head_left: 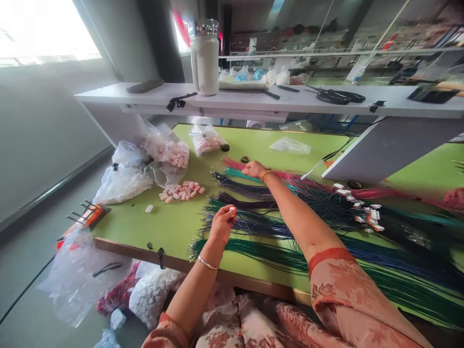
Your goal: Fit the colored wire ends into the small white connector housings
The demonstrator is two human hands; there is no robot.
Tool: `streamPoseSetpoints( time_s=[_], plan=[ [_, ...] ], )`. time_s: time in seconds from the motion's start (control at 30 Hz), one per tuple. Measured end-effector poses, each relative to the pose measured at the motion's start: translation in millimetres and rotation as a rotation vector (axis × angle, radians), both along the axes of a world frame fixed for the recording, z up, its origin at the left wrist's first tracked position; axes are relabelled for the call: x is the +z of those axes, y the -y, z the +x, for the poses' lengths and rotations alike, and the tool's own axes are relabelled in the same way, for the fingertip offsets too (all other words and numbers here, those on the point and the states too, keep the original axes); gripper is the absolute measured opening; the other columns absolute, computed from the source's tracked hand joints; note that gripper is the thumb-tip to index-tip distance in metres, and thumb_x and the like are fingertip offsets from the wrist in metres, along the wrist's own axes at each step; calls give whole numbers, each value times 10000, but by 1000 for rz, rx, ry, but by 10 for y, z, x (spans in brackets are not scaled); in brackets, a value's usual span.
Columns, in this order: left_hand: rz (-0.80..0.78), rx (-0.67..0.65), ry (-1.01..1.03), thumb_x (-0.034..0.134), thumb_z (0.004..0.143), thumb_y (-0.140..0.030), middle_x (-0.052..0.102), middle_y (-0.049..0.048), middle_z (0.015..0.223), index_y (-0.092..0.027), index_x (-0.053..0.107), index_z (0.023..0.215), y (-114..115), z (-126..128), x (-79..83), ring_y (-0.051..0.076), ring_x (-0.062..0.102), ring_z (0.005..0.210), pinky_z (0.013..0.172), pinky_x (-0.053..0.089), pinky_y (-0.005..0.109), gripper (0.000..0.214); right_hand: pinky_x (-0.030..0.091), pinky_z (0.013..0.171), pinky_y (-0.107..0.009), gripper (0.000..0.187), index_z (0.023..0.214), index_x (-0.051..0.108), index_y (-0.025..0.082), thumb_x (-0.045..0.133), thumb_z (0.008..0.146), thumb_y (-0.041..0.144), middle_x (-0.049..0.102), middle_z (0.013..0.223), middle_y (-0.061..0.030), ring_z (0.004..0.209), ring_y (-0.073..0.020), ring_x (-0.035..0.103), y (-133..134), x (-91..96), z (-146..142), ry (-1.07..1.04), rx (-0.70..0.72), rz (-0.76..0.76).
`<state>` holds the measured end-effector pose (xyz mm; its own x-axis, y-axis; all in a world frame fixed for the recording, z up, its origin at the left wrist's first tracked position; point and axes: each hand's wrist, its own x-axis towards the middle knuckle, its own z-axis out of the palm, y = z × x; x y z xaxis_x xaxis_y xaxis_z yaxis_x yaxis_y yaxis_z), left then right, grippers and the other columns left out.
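My left hand [222,223] is closed in a pinch on a small white connector [232,209], held over the blue and purple wire bundles [250,222]. My right hand [253,169] reaches far forward, its fingers curled down onto the ends of the teal and pink wires [235,169]. Several bundles of coloured wires lie fanned across the green table [174,227]. A small heap of pink and white connectors [182,190] lies to the left of the wires, and one loose white connector [149,209] sits nearer the front edge.
Plastic bags of connectors [168,151] and an empty-looking bag [123,176] lie at the table's left. A white shelf [232,99] spans the back with a white jug [205,58] and scissors [335,95]. More white connectors [364,210] sit among the wires on the right. Bags hang below the table's front edge.
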<state>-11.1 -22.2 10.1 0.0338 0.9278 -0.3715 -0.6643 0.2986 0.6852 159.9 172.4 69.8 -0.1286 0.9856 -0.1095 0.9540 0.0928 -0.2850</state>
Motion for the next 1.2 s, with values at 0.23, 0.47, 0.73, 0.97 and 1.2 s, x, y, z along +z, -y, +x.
streamPoseSetpoints(
  time_s=[0.23,0.47,0.73,0.97,1.2],
  plan=[
    [-4,-8,-2,859,518,-220,660,15,766,-141,681,828,9,14,-13,65,539,629,611,407,212,366,428,715,-227,214,860,730,120,651,708,249,721,897,-121,797,-169,631,28,62,-296,19,84,69],
    [-11,5,-19,873,465,-248,648,5,737,-138,684,804,15,25,-22,60,524,600,603,404,210,404,448,649,-206,121,799,685,137,603,757,214,720,795,-59,671,-125,620,-20,107,-479,-308,117,92],
    [-11,30,-29,879,460,-258,641,6,732,-139,683,796,24,29,-33,69,539,626,615,400,214,407,458,504,-195,58,783,578,165,634,772,162,606,609,24,497,-82,550,285,263,-972,-906,258,-90],
    [68,70,7,875,511,-251,649,5,748,-150,679,794,26,26,-17,64,526,626,622,405,214,359,360,447,-188,211,803,627,155,687,712,336,547,577,41,481,-66,452,803,165,-664,-1047,245,-142],
    [142,45,67,846,588,-207,645,-9,768,-151,676,855,-13,40,-29,48,528,627,629,419,192,321,378,578,-220,218,722,599,147,611,737,364,566,651,18,593,-86,447,1337,-63,-236,-984,242,85]
  ],
)
